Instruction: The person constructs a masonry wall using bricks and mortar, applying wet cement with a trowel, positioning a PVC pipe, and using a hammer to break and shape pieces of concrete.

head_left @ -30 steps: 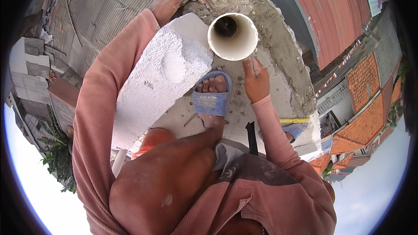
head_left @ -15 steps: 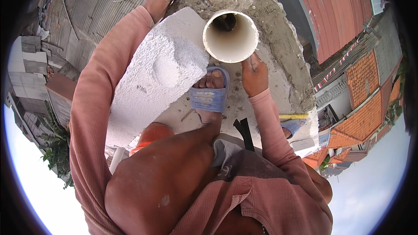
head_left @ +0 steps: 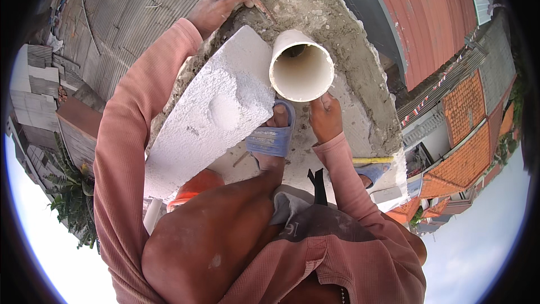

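My left hand [head_left: 225, 1] is closed near the top of the mortar-covered ledge [head_left: 351, 39], its fingers on a short rusty rod [head_left: 264, 10]. My right hand [head_left: 325, 114] is closed at the lower rim of a white plastic pipe [head_left: 301, 79], gripping it from beneath. The pipe stands tilted with its open end toward me. Left of it lies a white, rough lightweight block [head_left: 205, 112] with a round hollow. My sandalled foot [head_left: 267, 141] is below the pipe, partly hidden by the block.
An orange bucket [head_left: 197, 183] sits behind my knee. A yellow tool [head_left: 371, 160] and my other sandal [head_left: 374, 173] are at the right. Beyond the ledge's edges, far below, are corrugated roofs [head_left: 112, 17], tiled roofs [head_left: 461, 152] and a palm [head_left: 76, 202].
The pipe has tilted, its open end moving down in the picture and showing more outer wall at the top. My right hand has moved down with it. My left hand stays by the rusty rod.
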`<state>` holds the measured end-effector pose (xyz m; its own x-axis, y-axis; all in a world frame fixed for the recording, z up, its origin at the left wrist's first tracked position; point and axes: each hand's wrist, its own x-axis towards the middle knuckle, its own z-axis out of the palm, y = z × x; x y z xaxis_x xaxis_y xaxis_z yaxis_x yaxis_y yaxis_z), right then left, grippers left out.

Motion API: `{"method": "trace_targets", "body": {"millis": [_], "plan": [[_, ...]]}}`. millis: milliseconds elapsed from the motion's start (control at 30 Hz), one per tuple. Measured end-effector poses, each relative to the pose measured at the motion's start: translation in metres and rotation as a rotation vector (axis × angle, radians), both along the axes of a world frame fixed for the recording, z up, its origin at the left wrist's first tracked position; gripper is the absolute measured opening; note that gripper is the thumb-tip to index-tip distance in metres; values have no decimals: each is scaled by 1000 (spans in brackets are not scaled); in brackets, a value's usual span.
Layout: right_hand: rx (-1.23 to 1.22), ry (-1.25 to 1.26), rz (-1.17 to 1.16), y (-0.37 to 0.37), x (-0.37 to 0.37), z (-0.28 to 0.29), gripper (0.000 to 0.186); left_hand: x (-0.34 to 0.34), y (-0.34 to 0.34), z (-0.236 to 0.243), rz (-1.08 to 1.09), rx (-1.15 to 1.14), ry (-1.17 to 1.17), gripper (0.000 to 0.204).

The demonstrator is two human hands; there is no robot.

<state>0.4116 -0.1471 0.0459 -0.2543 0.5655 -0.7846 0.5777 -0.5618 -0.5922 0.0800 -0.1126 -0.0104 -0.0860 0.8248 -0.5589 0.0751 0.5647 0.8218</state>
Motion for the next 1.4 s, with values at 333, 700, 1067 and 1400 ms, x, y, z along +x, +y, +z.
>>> {"method": "trace_targets", "body": {"millis": [333,700,1067,1400], "plan": [[279,36,107,-6,8,-30,49,5,8,4,54,17,-55,37],[161,36,64,4,11,-13,41,17,10,27,64,-144,-26,41],[239,-94,215,-8,43,2,46,-4,14,52,-473,-100,331,37],[-396,19,-216,-26,74,44,44,48,65,137,-643,1210,363,51]]}}
